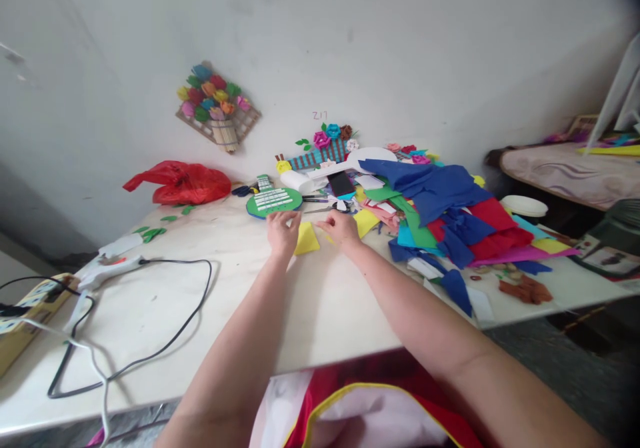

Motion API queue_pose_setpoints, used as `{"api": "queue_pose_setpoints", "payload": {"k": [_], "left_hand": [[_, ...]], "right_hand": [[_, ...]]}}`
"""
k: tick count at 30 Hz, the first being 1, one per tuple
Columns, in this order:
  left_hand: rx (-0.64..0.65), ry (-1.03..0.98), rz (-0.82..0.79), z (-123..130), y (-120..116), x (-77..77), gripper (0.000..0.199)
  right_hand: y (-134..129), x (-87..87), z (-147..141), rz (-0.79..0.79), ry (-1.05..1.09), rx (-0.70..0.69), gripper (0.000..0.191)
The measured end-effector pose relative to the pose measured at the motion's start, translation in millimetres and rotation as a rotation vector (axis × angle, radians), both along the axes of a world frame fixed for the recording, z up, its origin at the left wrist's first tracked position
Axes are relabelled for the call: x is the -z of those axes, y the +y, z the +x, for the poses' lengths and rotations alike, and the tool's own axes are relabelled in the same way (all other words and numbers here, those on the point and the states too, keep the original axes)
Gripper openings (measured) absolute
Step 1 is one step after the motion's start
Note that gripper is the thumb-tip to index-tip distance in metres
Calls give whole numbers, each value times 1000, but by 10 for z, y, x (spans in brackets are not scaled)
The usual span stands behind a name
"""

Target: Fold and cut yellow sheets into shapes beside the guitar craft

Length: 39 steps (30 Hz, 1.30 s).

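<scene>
My left hand [283, 232] is over the table with its fingers curled together, just in front of a green guitar-shaped cutout [275, 200] with white strips. What its fingertips hold is too small to make out. A yellow piece of paper [307, 239] lies against its inner side, partly hidden by the hand. To the right, my right hand [341, 228] is closed in a pinch, its fingertips pointing towards the left hand. Any thing in that pinch is not clear. Another yellow piece [366, 223] lies beside it, and scissors [340, 207] lie just behind.
Blue, red and green sheets [430, 195] are heaped at the right, beside a phone [341, 183]. A red plastic bag [185, 183] sits at the back left. A glue gun [113, 271] with a looping black cord [207, 288] and a power strip [35, 315] occupy the left.
</scene>
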<state>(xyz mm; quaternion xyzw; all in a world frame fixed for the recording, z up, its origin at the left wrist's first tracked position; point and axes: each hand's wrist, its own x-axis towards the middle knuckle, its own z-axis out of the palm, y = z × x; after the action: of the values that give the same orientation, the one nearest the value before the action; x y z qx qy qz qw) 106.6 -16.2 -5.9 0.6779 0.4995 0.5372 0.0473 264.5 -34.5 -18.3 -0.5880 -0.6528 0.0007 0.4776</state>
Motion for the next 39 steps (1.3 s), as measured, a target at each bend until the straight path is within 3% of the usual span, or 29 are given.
{"api": "queue_pose_setpoints", "payload": {"k": [6, 12, 20, 25, 33, 39], "left_hand": [[438, 118, -113, 23, -23, -30, 17], [607, -49, -239, -36, -68, -132, 5], [647, 210, -51, -47, -34, -143, 10], [637, 275, -108, -16, -72, -182, 14], [643, 153, -198, -36, -38, -153, 9], [548, -104, -387, -51, -74, -138, 4]], "right_hand": [[-46, -38, 27, 2, -250, 109, 39], [-100, -107, 41, -57, -325, 89, 36], [-116, -128, 53, -88, -380, 48, 39], [-117, -124, 55, -77, -375, 61, 47], [-48, -49, 94, -26, -274, 11, 42], [-39, -61, 121, -21, -158, -46, 30]]}}
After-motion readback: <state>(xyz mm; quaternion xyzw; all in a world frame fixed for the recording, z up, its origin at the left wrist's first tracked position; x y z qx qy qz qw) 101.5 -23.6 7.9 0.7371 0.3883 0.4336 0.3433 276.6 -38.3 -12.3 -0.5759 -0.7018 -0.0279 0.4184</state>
